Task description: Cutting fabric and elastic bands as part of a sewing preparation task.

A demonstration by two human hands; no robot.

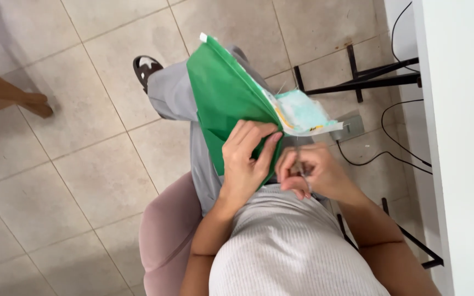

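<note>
Indoors, seen from above: a seated person works a piece of green fabric over the lap.

Floor: beige tiled floor (83, 164) fills most of the view; a wooden furniture leg (12, 98) juts in at the far left.

Wall side: a white panel (462, 137) runs down the right edge, with a black metal frame (368, 77), loose black cables (401, 148) and a small grey box (349, 127) on the tiles below it.

Seat: a pink upholstered chair (165, 235) shows under the person, who wears a ribbed white top (286, 252) and grey trousers (174, 93); one dark sandal (146, 68) points away.

Fabric: the green fabric (226, 93) lies on the raised knee, its long axis running from the far upper left down toward the body; a pale blue-and-white patterned piece (305, 112) sticks out along its right edge.

Left hand: the left hand (245, 159) lies flat on the near end of the green fabric, fingers closed over the fold and thumb pressing the edge.

Right hand: the right hand (308, 172) sits just beside the left, right of the fabric's edge, fingers curled tight and pinching something thin, too small to tell; it may be a needle.

Key relation: the fabric's edge lies between the two hands, up and left of the right hand's pinch; the left hand is the one actually on it.
</note>
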